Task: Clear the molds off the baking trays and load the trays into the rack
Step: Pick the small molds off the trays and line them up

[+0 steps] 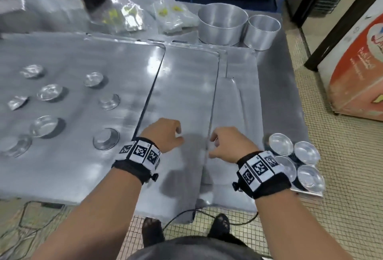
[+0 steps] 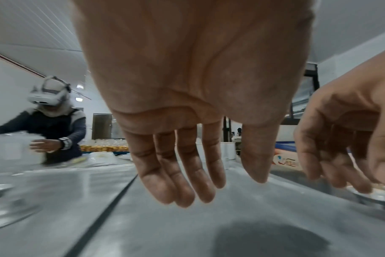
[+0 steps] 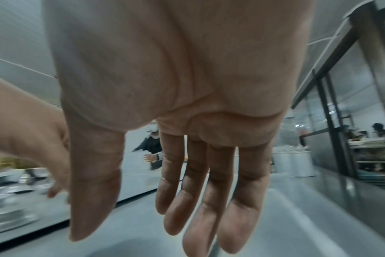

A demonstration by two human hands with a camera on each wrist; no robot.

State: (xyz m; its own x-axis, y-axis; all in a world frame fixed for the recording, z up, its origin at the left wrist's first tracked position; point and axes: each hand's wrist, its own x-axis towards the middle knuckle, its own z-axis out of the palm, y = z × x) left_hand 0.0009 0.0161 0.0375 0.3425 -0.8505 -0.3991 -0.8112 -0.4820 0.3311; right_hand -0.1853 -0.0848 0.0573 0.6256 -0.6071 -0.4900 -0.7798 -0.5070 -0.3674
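Observation:
A bare baking tray (image 1: 182, 85) lies in the middle of the steel table, partly under a larger tray (image 1: 68, 56) on the left that carries several small round foil molds (image 1: 44, 128). A third tray (image 1: 238, 102) lies to the right. Several emptied molds (image 1: 280, 143) are stacked at the table's near right corner. My left hand (image 1: 176, 135) hovers over the middle tray with relaxed fingers (image 2: 182, 182), holding nothing. My right hand (image 1: 213, 145) hangs just above that tray's right rim, fingers (image 3: 209, 200) loose and empty.
Two round metal cake tins (image 1: 222, 24) and plastic bags (image 1: 172, 15) stand at the table's back. Another person (image 2: 53, 120) wearing a headset works at the far left. A freezer chest (image 1: 356, 73) stands on the floor to the right. Cables (image 1: 31, 218) trail under the table.

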